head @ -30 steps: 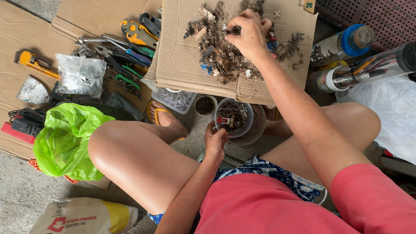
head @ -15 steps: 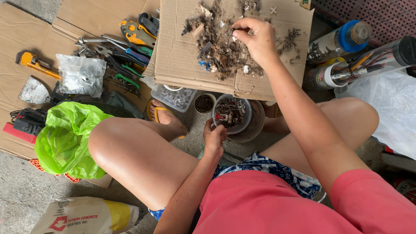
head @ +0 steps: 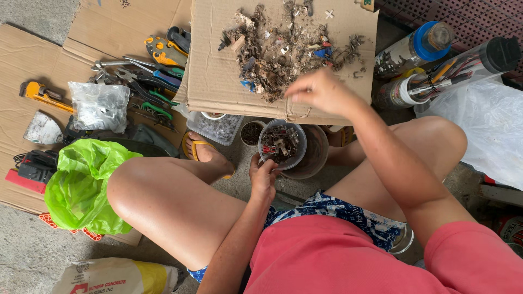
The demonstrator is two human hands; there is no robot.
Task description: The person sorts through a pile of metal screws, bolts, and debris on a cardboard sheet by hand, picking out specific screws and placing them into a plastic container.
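My left hand [head: 262, 175] grips the near rim of a clear round plastic container [head: 282, 145] filled with small rusty metal parts. My right hand [head: 320, 90] hovers, blurred, over the near edge of a cardboard sheet [head: 213, 71], just above and right of that container, with fingertips pinched together; whether a small piece sits between them cannot be seen. A heap of rusty screws, debris and bits [head: 283, 50] lies on the cardboard beyond the hand. I sit with bare knees on either side.
Pliers and cutters [head: 154, 71], a yellow wrench [head: 44, 93], a scraper [head: 42, 129], a clear bag [head: 99, 106] and a green bag [head: 81, 182] lie left. A rectangular tub [head: 216, 127] and small cup [head: 253, 132] sit under the cardboard. Clear tubes [head: 452, 68] lie right.
My right hand has left the debris heap and come back toward me, down over the cardboard's near edge above the container. My left hand has kept hold of the container.
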